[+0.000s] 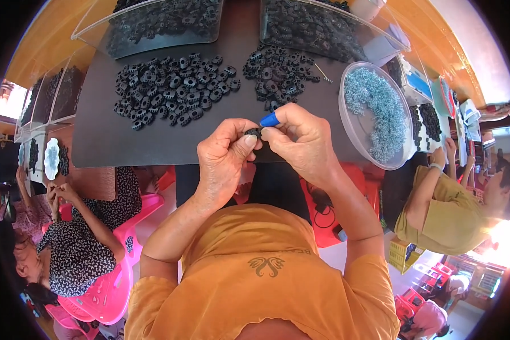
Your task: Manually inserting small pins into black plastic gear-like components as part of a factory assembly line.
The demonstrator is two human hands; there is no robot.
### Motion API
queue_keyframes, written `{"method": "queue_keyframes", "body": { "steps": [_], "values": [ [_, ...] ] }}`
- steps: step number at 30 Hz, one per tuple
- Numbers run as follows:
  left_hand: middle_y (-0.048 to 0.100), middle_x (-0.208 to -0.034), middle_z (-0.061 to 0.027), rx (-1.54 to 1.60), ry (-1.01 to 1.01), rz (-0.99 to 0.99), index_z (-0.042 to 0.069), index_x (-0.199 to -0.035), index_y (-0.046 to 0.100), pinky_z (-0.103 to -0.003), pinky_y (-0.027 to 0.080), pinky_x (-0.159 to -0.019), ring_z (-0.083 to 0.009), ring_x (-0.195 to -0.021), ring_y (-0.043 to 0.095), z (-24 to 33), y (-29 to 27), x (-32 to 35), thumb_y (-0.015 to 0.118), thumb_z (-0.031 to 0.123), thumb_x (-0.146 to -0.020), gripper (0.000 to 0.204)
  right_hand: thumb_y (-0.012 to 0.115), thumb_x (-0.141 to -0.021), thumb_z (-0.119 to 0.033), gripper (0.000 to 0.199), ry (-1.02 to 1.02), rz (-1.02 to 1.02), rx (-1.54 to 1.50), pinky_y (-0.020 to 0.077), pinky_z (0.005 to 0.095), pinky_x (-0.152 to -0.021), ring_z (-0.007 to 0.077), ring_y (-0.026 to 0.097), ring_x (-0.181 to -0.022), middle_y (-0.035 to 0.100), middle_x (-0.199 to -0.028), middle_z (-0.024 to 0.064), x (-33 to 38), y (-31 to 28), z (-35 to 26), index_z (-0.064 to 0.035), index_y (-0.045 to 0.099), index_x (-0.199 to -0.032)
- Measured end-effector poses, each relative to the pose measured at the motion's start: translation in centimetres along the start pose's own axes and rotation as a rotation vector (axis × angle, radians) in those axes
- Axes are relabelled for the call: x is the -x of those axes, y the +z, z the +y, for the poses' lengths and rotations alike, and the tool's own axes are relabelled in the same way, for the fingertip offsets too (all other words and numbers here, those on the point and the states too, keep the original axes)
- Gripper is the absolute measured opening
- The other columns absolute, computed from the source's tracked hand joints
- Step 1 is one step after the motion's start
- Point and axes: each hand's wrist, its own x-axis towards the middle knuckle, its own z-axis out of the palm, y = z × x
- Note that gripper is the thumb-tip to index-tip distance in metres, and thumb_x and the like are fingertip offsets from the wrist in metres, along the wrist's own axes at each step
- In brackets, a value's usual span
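Between thumb and fingers, my left hand [224, 156] pinches a small black plastic part [253, 132] just beyond the table's near edge. My right hand [303, 141] is closed in a pinch against the part's right side; whatever its fingertips grip is hidden. A blue finger cover [270, 119] sits on its index finger. Beyond my hands lies a broad pile of black plastic parts [175, 88], with a second pile of black parts [275, 76] to its right. On the right, a round clear plastic tray [388, 156] holds a heap of tiny pale blue coils [374, 105] that look like springs.
Two clear bins, a left bin [164, 28] and a right bin [306, 28], hold more black parts at the back of the dark mat [153, 150]. A thin metal pin-like tool [323, 72] lies by the right pile. Co-workers sit left [79, 243] and right [445, 209].
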Motion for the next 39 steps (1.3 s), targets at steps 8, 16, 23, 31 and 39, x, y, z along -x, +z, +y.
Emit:
{"method": "queue_keyframes", "body": {
  "steps": [8, 16, 23, 31, 39],
  "values": [
    [0.060, -0.077, 0.0012, -0.088, 0.050, 0.084, 0.000, -0.096, 0.063, -0.018, 0.044, -0.055, -0.0038, -0.064, 0.051, 0.1, 0.6, 0.0, 0.061, -0.002, -0.087, 0.010, 0.062, -0.078, 0.004, 0.011, -0.181, 0.050, 0.099, 0.0446, 0.0280, -0.051, 0.0105, 0.055, -0.060, 0.054, -0.072, 0.0065, 0.2, 0.7, 0.9, -0.0003, 0.052, -0.079],
    [0.058, -0.070, -0.0009, -0.365, 0.262, 0.194, 0.000, -0.092, 0.064, -0.021, 0.041, -0.051, -0.0048, -0.058, 0.049, -1.1, 1.1, 0.0, 0.060, -0.008, -0.082, 0.013, 0.061, -0.072, 0.008, 0.015, -0.363, 0.139, 0.223, 0.0413, 0.0365, -0.051, 0.0280, 0.051, -0.058, 0.050, -0.067, 0.0118, 0.3, 1.3, 2.1, -0.0012, 0.051, -0.078],
    [0.059, -0.072, -0.0046, -0.263, -0.091, 0.029, 0.000, -0.093, 0.064, -0.022, 0.044, -0.059, -0.0079, -0.065, 0.052, 1.3, -0.7, -0.9, 0.061, -0.003, -0.082, 0.012, 0.062, -0.077, 0.006, 0.015, -0.347, -0.010, 0.185, 0.0450, 0.0338, -0.057, 0.0264, 0.055, -0.062, 0.055, -0.070, 0.0120, 0.2, 0.2, 2.5, 0.0011, 0.057, -0.090],
    [0.053, -0.073, -0.0113, -1.496, 0.670, -0.264, 0.004, -0.087, 0.060, -0.039, 0.048, -0.060, -0.0304, -0.072, 0.058, 2.7, -2.4, -4.2, 0.061, 0.000, -0.071, 0.017, 0.058, -0.088, 0.001, 0.014, -0.129, 0.179, -0.083, 0.0471, 0.0222, -0.066, 0.0071, 0.059, -0.074, 0.065, -0.081, 0.0049, 0.6, -1.1, 2.6, 0.0031, 0.060, -0.102],
    [0.043, -0.068, -0.0072, -1.722, 1.007, -0.457, 0.002, -0.072, 0.052, -0.030, 0.044, -0.052, -0.0209, -0.064, 0.048, 1.5, -1.0, -4.5, 0.059, 0.010, -0.062, 0.014, 0.058, -0.088, 0.001, 0.012, -0.123, 0.229, -0.098, 0.0459, 0.0201, -0.062, 0.0046, 0.056, -0.070, 0.066, -0.079, 0.0033, 1.3, -1.6, 3.3, 0.0027, 0.061, -0.099]
  ]
}}
